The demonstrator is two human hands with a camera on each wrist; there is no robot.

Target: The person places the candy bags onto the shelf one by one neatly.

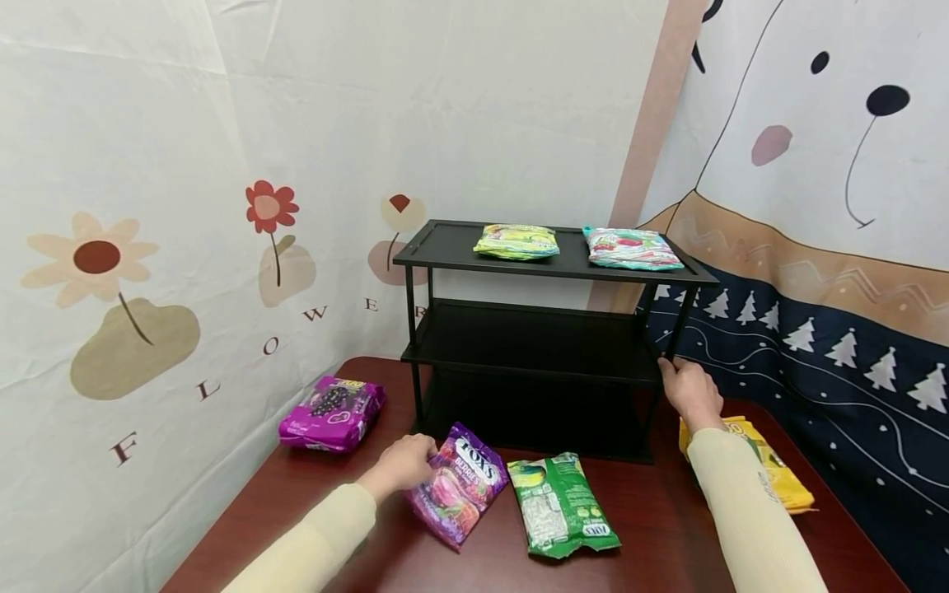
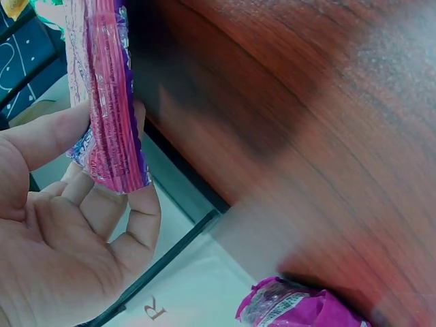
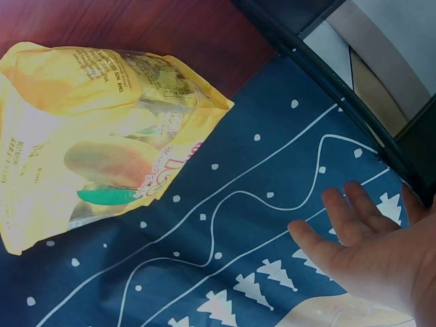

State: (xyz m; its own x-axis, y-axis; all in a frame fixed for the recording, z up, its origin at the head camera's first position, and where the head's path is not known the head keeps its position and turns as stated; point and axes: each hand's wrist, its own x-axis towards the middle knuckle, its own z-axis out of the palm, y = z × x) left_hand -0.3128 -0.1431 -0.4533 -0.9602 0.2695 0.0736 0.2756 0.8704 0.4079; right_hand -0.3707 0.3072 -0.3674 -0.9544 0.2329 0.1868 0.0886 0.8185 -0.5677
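Observation:
The left hand pinches the left edge of a purple Fox's Berries bag, in front of the black three-tier shelf. The left wrist view shows that bag edge-on between the thumb and fingers of the left hand. At the right front corner of the shelf's middle tier, the right hand touches the frame. In the right wrist view, the fingers of the right hand are loosely extended, with the thumb side against the black post; the exact contact is partly hidden.
A green bag lies right of the Fox's bag. A magenta bag lies at the table's left, and a yellow bag is beside the right forearm. On the top tier are a yellow-green packet and a teal-edged packet.

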